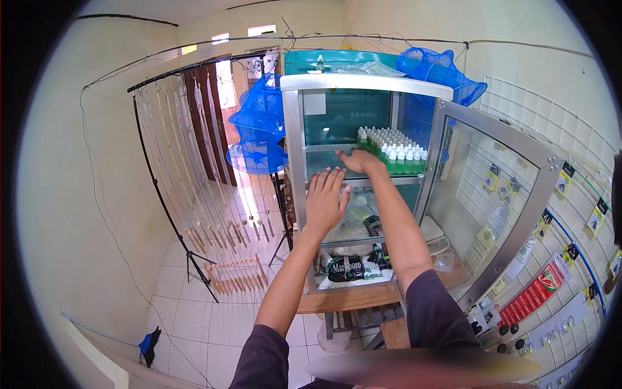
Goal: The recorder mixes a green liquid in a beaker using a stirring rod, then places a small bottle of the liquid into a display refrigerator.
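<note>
Rows of small bottles of green liquid with white caps (pixel 401 158) stand on the upper glass shelf (pixel 323 165) of a metal-framed glass cabinet (pixel 291 121). My right hand (pixel 360 161) reaches over that shelf, just left of the bottles, with its fingers pointing left and apart; whether it touches a bottle cannot be told. Lower and to the left, my left hand (pixel 328 197) is raised palm down near the shelf's front edge, holding nothing, its thumb apart from the fingers. The cabinet's glass door (pixel 486 180) is swung out to the right.
Lower shelves hold plastic bags and a black package (pixel 346 268). Blue mesh nets (pixel 257 129) hang left of the cabinet and behind its right top corner. A black rack (pixel 165 194) with hanging lines stands left. Goods hang on a white wire grid (pixel 529 104) at right.
</note>
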`<state>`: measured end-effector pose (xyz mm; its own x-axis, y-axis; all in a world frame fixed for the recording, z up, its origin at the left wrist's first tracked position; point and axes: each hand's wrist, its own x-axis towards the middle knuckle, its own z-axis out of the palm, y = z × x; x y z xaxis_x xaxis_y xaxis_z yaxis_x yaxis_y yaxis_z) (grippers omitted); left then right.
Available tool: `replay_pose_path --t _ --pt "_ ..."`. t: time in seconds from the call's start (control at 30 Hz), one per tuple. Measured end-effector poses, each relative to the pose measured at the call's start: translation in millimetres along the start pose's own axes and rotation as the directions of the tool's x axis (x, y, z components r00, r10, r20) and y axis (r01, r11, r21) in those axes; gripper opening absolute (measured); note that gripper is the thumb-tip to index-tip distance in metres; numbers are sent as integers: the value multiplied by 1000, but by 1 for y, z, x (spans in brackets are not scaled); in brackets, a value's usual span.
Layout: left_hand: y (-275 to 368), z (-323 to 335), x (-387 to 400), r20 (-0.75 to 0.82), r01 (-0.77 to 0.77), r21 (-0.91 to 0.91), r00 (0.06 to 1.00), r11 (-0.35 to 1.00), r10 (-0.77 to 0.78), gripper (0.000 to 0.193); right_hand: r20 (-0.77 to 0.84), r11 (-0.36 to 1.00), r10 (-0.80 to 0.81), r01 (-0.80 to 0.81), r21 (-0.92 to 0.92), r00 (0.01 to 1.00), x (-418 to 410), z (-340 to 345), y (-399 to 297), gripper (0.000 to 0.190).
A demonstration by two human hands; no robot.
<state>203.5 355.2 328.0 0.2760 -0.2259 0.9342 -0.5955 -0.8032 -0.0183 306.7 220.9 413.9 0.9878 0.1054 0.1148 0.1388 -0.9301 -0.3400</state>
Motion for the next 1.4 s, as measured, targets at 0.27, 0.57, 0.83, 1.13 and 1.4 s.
replay_pose_path --t 0.27,0.57,0.83,1.13,1.4 --pt "-3 2 1 14 -5 14 1000 1000 5 37 28 1000 15 -15 6 1000 8 0 1 88" --pt "-2 0 0 25 -16 2 1000 1000 16 39 -6 1000 7 -7 9 1000 5 3 3 89" --pt "-4 3 3 57 -17 -35 998 999 19 40 -375 948 -213 284 144 902 -26 12 10 37" --pt "-5 -4 5 78 -10 -112 997 994 19 39 -635 783 -459 621 42 621 -117 38 29 29" --pt "37 -37 -25 105 92 -134 991 987 -78 25 -660 823 -440 567 -24 609 -186 58 49 32"
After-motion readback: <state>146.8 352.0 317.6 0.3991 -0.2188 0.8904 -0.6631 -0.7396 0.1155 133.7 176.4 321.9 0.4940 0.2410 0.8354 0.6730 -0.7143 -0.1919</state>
